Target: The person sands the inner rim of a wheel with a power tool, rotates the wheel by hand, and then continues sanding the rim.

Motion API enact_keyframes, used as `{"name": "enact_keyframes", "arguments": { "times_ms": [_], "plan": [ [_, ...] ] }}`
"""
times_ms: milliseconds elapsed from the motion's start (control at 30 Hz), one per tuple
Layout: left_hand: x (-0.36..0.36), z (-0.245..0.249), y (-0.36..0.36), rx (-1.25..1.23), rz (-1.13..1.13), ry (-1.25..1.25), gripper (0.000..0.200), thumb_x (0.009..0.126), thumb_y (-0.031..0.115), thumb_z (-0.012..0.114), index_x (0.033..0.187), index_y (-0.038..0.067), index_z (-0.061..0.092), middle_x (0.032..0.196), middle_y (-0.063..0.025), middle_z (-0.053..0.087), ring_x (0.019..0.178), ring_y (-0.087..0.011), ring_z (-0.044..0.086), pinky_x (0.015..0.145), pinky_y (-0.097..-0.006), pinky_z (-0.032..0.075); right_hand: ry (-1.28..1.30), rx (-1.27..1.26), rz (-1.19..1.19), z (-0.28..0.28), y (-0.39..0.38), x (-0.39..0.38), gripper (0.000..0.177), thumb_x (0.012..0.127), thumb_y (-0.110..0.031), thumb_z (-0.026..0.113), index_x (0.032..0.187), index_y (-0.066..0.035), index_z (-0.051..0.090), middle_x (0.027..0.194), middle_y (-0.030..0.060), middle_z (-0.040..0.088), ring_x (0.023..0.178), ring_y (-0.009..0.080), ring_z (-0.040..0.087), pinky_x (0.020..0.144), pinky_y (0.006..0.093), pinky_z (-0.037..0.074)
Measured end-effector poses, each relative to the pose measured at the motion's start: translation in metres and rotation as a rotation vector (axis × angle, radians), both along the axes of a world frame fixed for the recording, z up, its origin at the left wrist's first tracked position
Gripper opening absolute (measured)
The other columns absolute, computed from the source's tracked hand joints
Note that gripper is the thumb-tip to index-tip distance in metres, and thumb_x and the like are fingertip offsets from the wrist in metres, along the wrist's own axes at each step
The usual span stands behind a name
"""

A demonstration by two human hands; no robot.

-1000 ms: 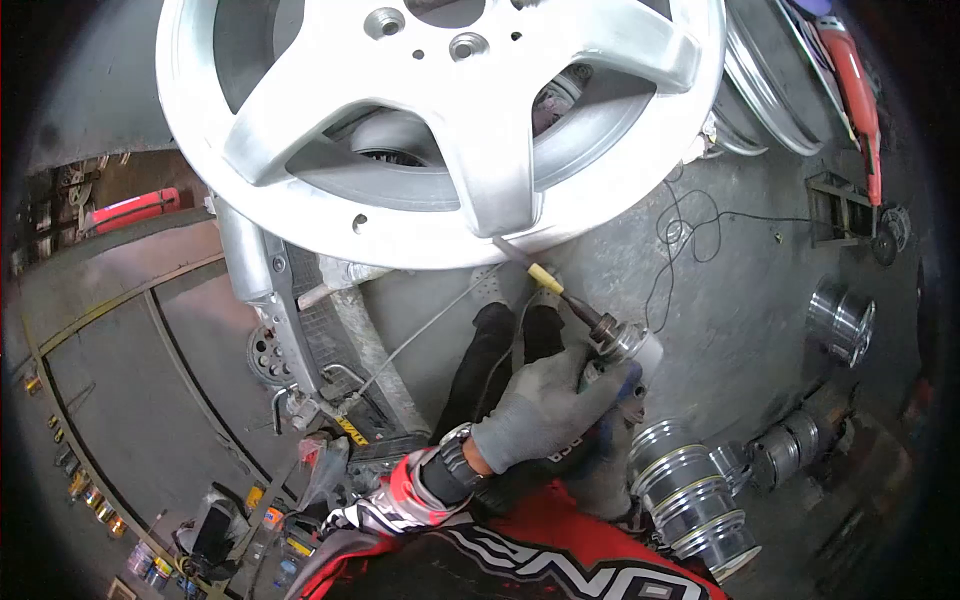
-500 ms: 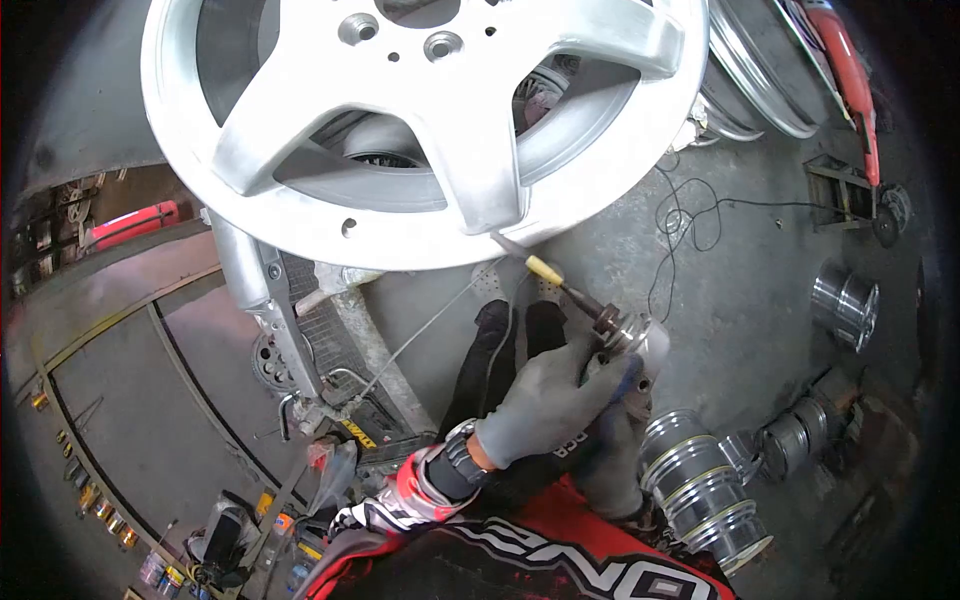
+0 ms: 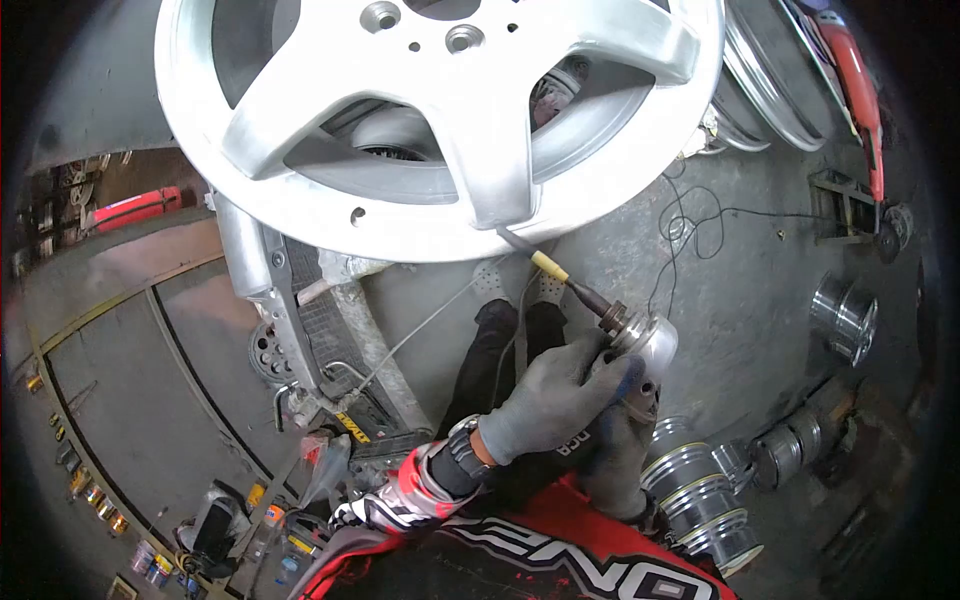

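A silver five-spoke alloy wheel (image 3: 480, 160) stands face up at the top of the view. My left hand (image 3: 540, 405), in a grey glove, is wrapped round an angle grinder (image 3: 650, 345) just behind its metal head. My right hand (image 3: 612, 465), also gloved, closes on the grinder's body lower down and is partly hidden by the left hand. From the head a long shaft with a yellow sleeve (image 3: 549, 265) points up and left. Its dark, slim tip (image 3: 512, 238) lies at the wheel's near rim, by the end of a spoke; contact is hard to make out.
A metal stand (image 3: 285, 290) is beneath the wheel's left side. Polished rims (image 3: 700, 490) are stacked at right, with another rim (image 3: 845, 315) beyond. A black cable (image 3: 690, 225) loops over the floor. A red power tool (image 3: 850, 80) hangs upper right. A workbench (image 3: 140, 350) fills the left.
The whole view has shifted slightly, with the wheel now a little higher and further right. Both hands keep their hold on the grinder, and its tip stays by the spoke end.
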State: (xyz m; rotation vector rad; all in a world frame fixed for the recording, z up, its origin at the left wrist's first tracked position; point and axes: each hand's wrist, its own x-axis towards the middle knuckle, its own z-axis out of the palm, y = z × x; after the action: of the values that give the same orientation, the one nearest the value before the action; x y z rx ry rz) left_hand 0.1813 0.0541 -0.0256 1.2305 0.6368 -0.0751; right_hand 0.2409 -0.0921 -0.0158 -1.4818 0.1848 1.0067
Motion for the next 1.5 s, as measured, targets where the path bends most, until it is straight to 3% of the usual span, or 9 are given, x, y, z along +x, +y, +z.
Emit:
{"name": "enact_keyframes", "arguments": {
  "times_ms": [200,267,467,800,1067,1100,1167,1300,1500],
  "plan": [
    [-0.010,-0.003,0.000,-0.006,0.129,0.001,0.045,0.108,0.031,0.050,0.131,-0.008,0.057,0.105,-0.0184,0.070,0.096,-0.0205,0.064,0.091,-0.0366,0.051,-0.059,-0.066,0.046,0.002,0.015,-0.005,0.074,0.087,-0.011,0.079,0.149,-0.002,0.040,0.133,0.0121,0.059,0.122,0.0226,0.061,0.103,0.0379,0.052],
    [-0.010,-0.007,0.001,0.033,0.184,-0.140,0.041,0.106,0.027,0.059,0.127,-0.008,0.054,0.094,-0.0250,0.066,0.087,-0.0386,0.070,0.075,-0.0426,0.054,-0.029,0.006,-0.044,0.011,0.021,-0.004,0.075,0.087,-0.009,0.078,0.150,-0.002,0.038,0.134,0.0126,0.058,0.123,0.0231,0.061,0.103,0.0380,0.053],
    [-0.009,-0.004,0.000,-0.157,0.198,-0.115,0.043,0.107,0.031,0.057,0.124,-0.008,0.056,0.100,-0.0259,0.069,0.089,-0.0380,0.071,0.078,-0.0421,0.054,-0.089,-0.003,-0.008,0.008,0.017,-0.006,0.061,0.092,-0.015,0.078,0.144,-0.005,0.049,0.130,0.0100,0.062,0.111,0.0210,0.068,0.092,0.0352,0.058],
    [-0.007,-0.002,-0.002,-0.165,0.291,-0.126,0.039,0.106,0.029,0.058,0.120,-0.007,0.060,0.093,-0.0234,0.069,0.084,-0.0368,0.070,0.075,-0.0422,0.054,-0.008,-0.069,0.077,0.018,0.016,0.001,0.080,0.086,-0.004,0.079,0.154,-0.003,0.037,0.139,0.0133,0.057,0.124,0.0229,0.061,0.105,0.0372,0.052],
    [-0.031,-0.016,0.016,0.735,-0.100,-0.183,0.048,0.104,0.041,0.062,0.122,-0.005,0.061,0.089,-0.0258,0.069,0.083,-0.0392,0.071,0.068,-0.0456,0.056,0.147,0.068,-0.053,0.004,0.028,-0.024,0.067,0.095,-0.014,0.075,0.151,-0.004,0.041,0.136,0.0117,0.058,0.123,0.0211,0.062,0.105,0.0381,0.052],
    [-0.027,-0.011,0.015,0.734,-0.105,-0.184,0.048,0.104,0.041,0.062,0.122,-0.005,0.061,0.089,-0.0258,0.069,0.083,-0.0392,0.071,0.068,-0.0456,0.056,0.215,0.101,-0.107,0.000,0.027,-0.026,0.062,0.096,-0.015,0.073,0.149,-0.004,0.044,0.135,0.0110,0.059,0.122,0.0205,0.062,0.104,0.0375,0.052],
    [-0.015,0.001,0.010,0.092,0.086,0.160,0.047,0.105,0.041,0.062,0.124,-0.002,0.061,0.081,-0.0244,0.066,0.081,-0.0388,0.071,0.068,-0.0452,0.055,0.282,0.132,-0.162,0.001,0.027,-0.028,0.058,0.097,-0.016,0.072,0.147,-0.003,0.046,0.134,0.0104,0.060,0.121,0.0199,0.063,0.103,0.0370,0.052],
    [-0.023,0.000,0.009,0.274,-0.052,0.052,0.025,0.104,0.016,0.060,0.122,-0.002,0.058,0.104,-0.0223,0.064,0.082,-0.0379,0.067,0.071,-0.0431,0.055,0.244,0.116,-0.137,0.010,0.031,-0.024,0.052,0.101,-0.022,0.068,0.145,-0.002,0.050,0.133,0.0095,0.061,0.118,0.0188,0.064,0.101,0.0357,0.053],
    [-0.027,0.017,0.026,0.254,0.032,0.138,0.045,0.103,0.043,0.064,0.104,-0.002,0.063,0.077,-0.0243,0.063,0.075,-0.0422,0.069,0.067,-0.0458,0.052,0.319,0.156,-0.104,-0.002,0.027,-0.043,0.053,0.101,-0.026,0.068,0.145,0.000,0.050,0.134,0.0107,0.061,0.119,0.0195,0.064,0.100,0.0356,0.053]
  ]
}}
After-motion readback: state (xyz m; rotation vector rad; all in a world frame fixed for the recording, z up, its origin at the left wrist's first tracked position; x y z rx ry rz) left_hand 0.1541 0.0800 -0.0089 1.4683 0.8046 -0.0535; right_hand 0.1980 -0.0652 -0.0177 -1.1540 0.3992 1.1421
